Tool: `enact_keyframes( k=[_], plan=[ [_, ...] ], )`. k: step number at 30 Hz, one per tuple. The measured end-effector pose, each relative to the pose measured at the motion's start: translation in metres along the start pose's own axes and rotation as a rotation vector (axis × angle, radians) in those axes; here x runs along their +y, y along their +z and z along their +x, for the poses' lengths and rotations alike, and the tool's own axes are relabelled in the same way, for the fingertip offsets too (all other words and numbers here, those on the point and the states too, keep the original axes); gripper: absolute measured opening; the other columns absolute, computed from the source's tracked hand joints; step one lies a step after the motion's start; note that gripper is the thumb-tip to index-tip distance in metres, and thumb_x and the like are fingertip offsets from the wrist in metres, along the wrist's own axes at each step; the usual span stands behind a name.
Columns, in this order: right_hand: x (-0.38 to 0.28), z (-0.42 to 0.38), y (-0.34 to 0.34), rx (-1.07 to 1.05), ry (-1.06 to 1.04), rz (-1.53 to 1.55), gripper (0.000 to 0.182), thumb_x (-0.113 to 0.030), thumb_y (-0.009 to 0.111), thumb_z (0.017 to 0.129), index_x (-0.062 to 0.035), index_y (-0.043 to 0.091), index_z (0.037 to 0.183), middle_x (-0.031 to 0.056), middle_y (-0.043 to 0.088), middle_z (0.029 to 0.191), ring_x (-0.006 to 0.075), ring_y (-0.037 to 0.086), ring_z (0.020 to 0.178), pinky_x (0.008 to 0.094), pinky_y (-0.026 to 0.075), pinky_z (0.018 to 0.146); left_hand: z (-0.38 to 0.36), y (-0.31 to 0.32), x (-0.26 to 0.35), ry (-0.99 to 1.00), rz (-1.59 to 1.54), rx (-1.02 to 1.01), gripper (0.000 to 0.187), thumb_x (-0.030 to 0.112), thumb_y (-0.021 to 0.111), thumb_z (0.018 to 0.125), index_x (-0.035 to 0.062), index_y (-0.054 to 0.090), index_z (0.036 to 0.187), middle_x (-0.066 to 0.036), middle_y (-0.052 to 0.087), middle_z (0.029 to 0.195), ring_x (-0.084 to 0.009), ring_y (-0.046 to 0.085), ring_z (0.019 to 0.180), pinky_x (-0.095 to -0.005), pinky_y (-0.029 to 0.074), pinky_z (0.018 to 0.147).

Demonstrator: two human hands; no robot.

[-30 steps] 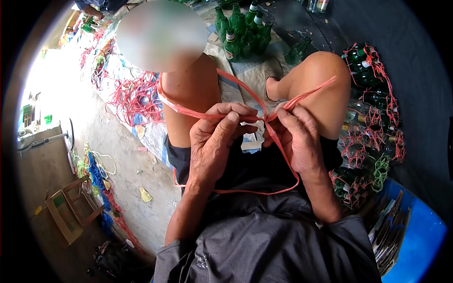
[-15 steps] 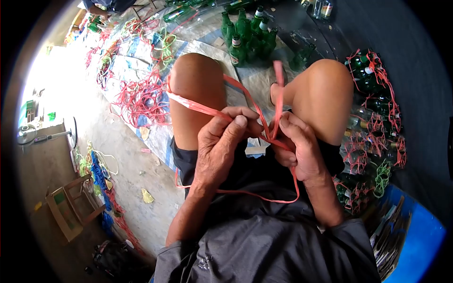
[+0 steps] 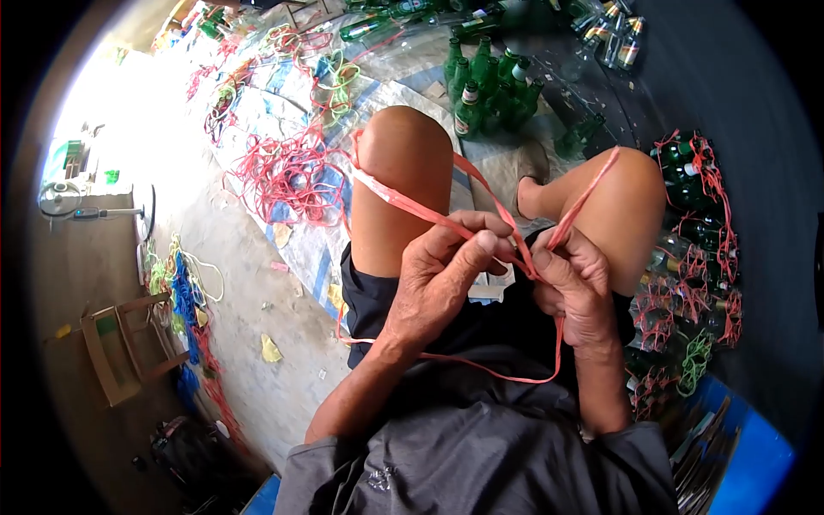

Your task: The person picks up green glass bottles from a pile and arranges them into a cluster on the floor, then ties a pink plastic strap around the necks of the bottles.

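Observation:
A red plastic twine [image 3: 397, 199] loops around my left knee and runs back to both hands over my lap. My left hand [image 3: 446, 270] is closed, pinching the twine between thumb and fingers. Close beside it, my right hand [image 3: 573, 283] is closed on the twine where the strands cross. A free end of twine sticks up from the right hand toward the right knee. Below the hands, a thin length of the same twine hangs in a slack curve across the dark shirt and shorts.
Green bottles [image 3: 493, 90] stand grouped beyond my knees. Bottles bound with red twine [image 3: 691, 240] lie along the right, above a blue box [image 3: 755, 455]. A tangled red twine heap [image 3: 283, 176] lies on the sheet at left. A fan [image 3: 62, 199] and wooden frame [image 3: 129, 343] are further left.
The view has shifted, so everything appears lower and further right. The free twine end, upright before, now slants to the right above my right hand. Both hands keep hold of the twine.

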State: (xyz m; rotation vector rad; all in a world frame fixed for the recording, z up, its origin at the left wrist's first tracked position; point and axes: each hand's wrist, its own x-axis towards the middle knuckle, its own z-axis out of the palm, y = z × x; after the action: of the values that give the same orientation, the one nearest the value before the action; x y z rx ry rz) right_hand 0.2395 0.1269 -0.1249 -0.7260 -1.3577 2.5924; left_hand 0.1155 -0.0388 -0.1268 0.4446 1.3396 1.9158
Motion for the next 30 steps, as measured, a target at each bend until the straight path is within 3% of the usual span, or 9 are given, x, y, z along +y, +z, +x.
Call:
enact_keyframes(
  k=[5,6,9,11,18,19,23,27,30],
  plan=[
    [-0.006,0.01,0.013,-0.016,-0.157,-0.132,0.01,-0.017,0.071,0.109,-0.0093,0.067,0.114,-0.0088,0.054,0.075,-0.0011,0.031,0.048,0.0198,0.019,0.044,0.004,0.003,-0.002,-0.099,-0.121,-0.025,0.037,0.026,0.058,0.117,-0.0014,0.059,0.143,-0.009,0.072,0.122,-0.0182,0.072,0.111,-0.0383,0.063,0.096],
    [-0.01,0.011,0.01,-0.059,-0.15,-0.143,0.01,-0.012,0.07,0.109,-0.0058,0.067,0.116,-0.0038,0.064,0.085,0.0012,0.05,0.059,0.0187,0.037,0.051,0.005,0.005,-0.001,-0.119,-0.167,-0.008,0.038,0.026,0.057,0.118,-0.0009,0.059,0.144,-0.009,0.071,0.121,-0.0185,0.072,0.11,-0.0384,0.063,0.096],
    [-0.002,0.022,0.023,-0.02,-0.467,-0.376,0.012,-0.005,0.069,0.109,-0.0014,0.067,0.12,0.0044,0.073,0.105,0.0073,0.067,0.085,0.0229,0.055,0.076,0.013,0.008,0.007,-0.112,-0.235,0.035,0.042,0.029,0.057,0.118,0.0019,0.055,0.15,-0.011,0.07,0.125,-0.0197,0.071,0.114,-0.0398,0.062,0.1],
    [0.001,0.022,0.023,-0.071,-0.458,-0.322,0.013,0.004,0.068,0.107,0.0038,0.066,0.12,0.0083,0.074,0.122,0.0137,0.072,0.108,0.0298,0.059,0.098,0.018,0.009,0.012,-0.064,-0.214,0.036,0.042,0.029,0.057,0.118,0.0037,0.054,0.152,-0.014,0.071,0.132,-0.0205,0.071,0.118,-0.0401,0.06,0.104],
    [0.014,0.02,0.036,-0.026,-0.389,-0.405,0.026,-0.002,0.075,0.105,0.0028,0.067,0.13,0.0044,0.076,0.116,0.0085,0.07,0.097,0.0259,0.057,0.088,0.028,0.001,0.008,0.066,-0.578,0.055,0.027,0.017,0.051,0.119,-0.0005,0.066,0.133,-0.004,0.064,0.096,-0.0231,0.071,0.103,-0.0424,0.059,0.104],
    [0.013,0.019,0.038,-0.04,-0.368,-0.392,0.027,-0.002,0.076,0.105,0.0026,0.067,0.131,0.0036,0.076,0.113,0.0077,0.069,0.095,0.0251,0.057,0.086,0.03,0.005,0.013,0.084,-0.59,0.15,0.026,0.02,0.051,0.119,0.0013,0.066,0.129,-0.001,0.055,0.089,-0.0164,0.065,0.083,-0.0357,0.061,0.084],
    [-0.011,0.01,0.02,-0.171,-0.144,-0.554,0.018,-0.01,0.076,0.107,0.0026,0.071,0.118,-0.0009,0.073,0.093,0.0042,0.064,0.082,0.0207,0.052,0.076,0.015,-0.041,0.056,0.092,-0.504,0.163,0.026,0.029,0.052,0.118,0.0058,0.063,0.123,0.007,0.037,0.081,-0.0043,0.031,0.058,-0.0227,0.027,0.05],
    [-0.029,0.005,-0.007,-0.138,-0.096,-0.421,0.007,-0.004,0.075,0.104,0.0012,0.072,0.107,-0.0052,0.064,0.084,-0.0007,0.051,0.071,0.0181,0.038,0.063,-0.01,-0.115,0.102,0.319,-0.427,0.328,0.026,0.026,0.052,0.117,0.0043,0.065,0.121,0.008,0.031,0.076,-0.0028,0.028,0.058,-0.0236,0.022,0.047],
    [-0.051,0.0,-0.027,-0.108,-0.173,-0.546,0.01,-0.007,0.08,0.1,0.0008,0.074,0.101,-0.0044,0.066,0.083,0.0009,0.053,0.071,0.0198,0.039,0.064,-0.041,-0.17,0.138,0.533,-0.221,0.511,0.023,0.022,0.051,0.117,0.0023,0.062,0.122,0.008,0.029,0.076,-0.0034,0.024,0.058,-0.0231,0.021,0.047]
  ],
)
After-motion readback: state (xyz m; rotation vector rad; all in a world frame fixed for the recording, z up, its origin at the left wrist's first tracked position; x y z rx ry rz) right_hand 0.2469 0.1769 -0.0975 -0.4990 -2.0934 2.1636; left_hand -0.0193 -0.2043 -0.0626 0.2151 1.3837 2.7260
